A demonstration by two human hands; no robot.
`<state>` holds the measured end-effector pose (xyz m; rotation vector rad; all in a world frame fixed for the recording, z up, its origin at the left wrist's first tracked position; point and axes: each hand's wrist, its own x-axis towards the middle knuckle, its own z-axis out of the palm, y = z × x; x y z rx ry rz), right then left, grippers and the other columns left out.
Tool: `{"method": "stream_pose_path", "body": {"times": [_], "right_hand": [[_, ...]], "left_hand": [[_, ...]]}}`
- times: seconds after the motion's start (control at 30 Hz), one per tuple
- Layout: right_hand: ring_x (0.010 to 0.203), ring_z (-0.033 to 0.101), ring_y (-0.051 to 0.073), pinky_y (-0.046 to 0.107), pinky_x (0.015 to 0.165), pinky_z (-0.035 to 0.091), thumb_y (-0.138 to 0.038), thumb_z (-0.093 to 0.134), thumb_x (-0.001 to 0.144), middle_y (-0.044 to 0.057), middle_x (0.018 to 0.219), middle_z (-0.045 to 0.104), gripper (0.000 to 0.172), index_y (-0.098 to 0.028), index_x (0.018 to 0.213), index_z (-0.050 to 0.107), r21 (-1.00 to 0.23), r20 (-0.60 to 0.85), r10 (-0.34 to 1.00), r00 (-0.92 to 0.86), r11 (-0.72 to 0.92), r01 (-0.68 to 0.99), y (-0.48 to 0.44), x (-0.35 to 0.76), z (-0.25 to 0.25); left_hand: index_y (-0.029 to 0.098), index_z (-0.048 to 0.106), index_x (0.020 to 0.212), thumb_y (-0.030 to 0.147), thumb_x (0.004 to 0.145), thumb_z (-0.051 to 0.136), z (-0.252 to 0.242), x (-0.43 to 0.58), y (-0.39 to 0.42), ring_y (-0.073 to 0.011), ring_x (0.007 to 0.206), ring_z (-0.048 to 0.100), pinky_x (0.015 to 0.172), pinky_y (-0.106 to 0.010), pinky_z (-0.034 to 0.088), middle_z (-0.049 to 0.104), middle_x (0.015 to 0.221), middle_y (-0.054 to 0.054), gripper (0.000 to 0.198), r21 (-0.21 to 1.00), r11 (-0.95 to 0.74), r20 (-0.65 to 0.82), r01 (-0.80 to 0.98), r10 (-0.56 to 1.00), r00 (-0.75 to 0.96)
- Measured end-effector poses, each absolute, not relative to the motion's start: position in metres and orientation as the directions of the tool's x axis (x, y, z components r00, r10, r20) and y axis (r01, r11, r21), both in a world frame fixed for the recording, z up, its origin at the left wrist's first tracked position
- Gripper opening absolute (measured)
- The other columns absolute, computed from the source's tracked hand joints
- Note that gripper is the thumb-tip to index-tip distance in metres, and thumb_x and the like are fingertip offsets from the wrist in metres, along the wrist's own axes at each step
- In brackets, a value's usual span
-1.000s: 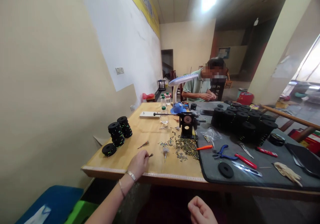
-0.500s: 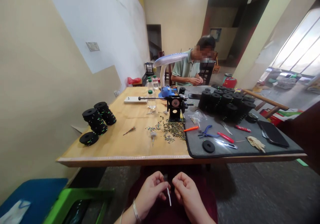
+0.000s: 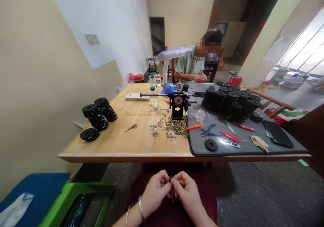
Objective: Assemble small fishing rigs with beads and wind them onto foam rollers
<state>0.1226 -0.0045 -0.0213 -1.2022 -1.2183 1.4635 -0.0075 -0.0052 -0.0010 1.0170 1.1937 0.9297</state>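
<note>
Over my lap, in front of the table's near edge, my left hand [image 3: 157, 189] is closed in a pinch, with bangles at the wrist. My right hand [image 3: 186, 190] is pinched too, its fingertips meeting those of the left. A small, thin, dark piece [image 3: 173, 197] pokes down between them; its kind is too small to tell, and the fingers hide its upper end. Beyond on the table stands a black hand-crank winder [image 3: 178, 106], with many tiny dark pieces [image 3: 178, 126] scattered at its foot.
Black foam spools [image 3: 94, 115] stand at left; more spools [image 3: 231, 100] crowd the grey mat [image 3: 199, 150]. Pliers [image 3: 210, 130], an orange tool [image 3: 194, 127] and a utility knife [image 3: 229, 143] lie there. Beyond the lamp [image 3: 165, 68] sits another person [image 3: 188, 66]. A green stool [image 3: 68, 193] stands left.
My right hand has come over to meet the left at the fingertips. The white thin piece that hung below my left fingers no longer shows; a thin dark one shows there. The view tilts slightly.
</note>
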Motion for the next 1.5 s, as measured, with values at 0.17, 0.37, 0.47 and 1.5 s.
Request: {"method": "stream_pose_path", "body": {"times": [0.17, 0.37, 0.47, 1.5], "right_hand": [[0.039, 0.044, 0.008, 0.019, 0.040, 0.032, -0.042, 0.058, 0.081, -0.005, 0.047, 0.050, 0.028, -0.017, 0.069, 0.053, -0.995, -0.091, 0.983, -0.159, -0.085, 0.046, -0.005, 0.125, -0.019], [0.043, 0.047, 0.010, 0.020, 0.043, 0.034, -0.036, 0.057, 0.083, -0.004, 0.049, 0.052, 0.023, -0.017, 0.069, 0.055, -0.990, -0.027, 0.988, -0.152, -0.005, 0.142, -0.005, 0.127, -0.014], [0.043, 0.047, 0.010, 0.020, 0.043, 0.035, -0.034, 0.056, 0.083, -0.003, 0.049, 0.052, 0.022, -0.017, 0.069, 0.055, -0.984, 0.001, 0.988, -0.156, 0.028, 0.176, -0.005, 0.128, -0.013], [0.030, 0.027, 0.003, 0.015, 0.032, 0.016, -0.058, 0.065, 0.067, -0.009, 0.036, 0.047, 0.043, -0.018, 0.063, 0.046, -0.916, -0.347, 0.912, -0.219, -0.380, -0.130, -0.002, 0.127, -0.021]], "left_hand": [[0.019, 0.042, 0.061, 0.015, 0.067, 0.058, -0.001, -0.007, -0.006, -0.0094, 0.045, 0.051, 0.044, -0.020, 0.041, 0.050, 0.050, 0.006, 0.017, 0.975, 0.222, -0.222, 0.017, 0.965, 0.137], [0.019, 0.042, 0.063, 0.017, 0.070, 0.054, -0.002, -0.006, -0.007, -0.0099, 0.046, 0.049, 0.045, -0.021, 0.040, 0.048, 0.052, 0.006, 0.015, 0.981, 0.188, -0.193, 0.042, 0.968, 0.161], [0.019, 0.042, 0.063, 0.016, 0.070, 0.054, -0.004, -0.008, -0.007, -0.0093, 0.048, 0.047, 0.046, -0.021, 0.037, 0.047, 0.053, 0.006, 0.014, 0.985, 0.156, -0.167, 0.075, 0.972, 0.165], [0.016, 0.049, 0.067, 0.033, 0.065, 0.072, -0.006, -0.008, 0.001, -0.0081, 0.048, 0.053, 0.044, -0.019, 0.039, 0.051, 0.056, 0.005, 0.028, 0.814, 0.453, -0.404, -0.365, 0.892, 0.206]]}}
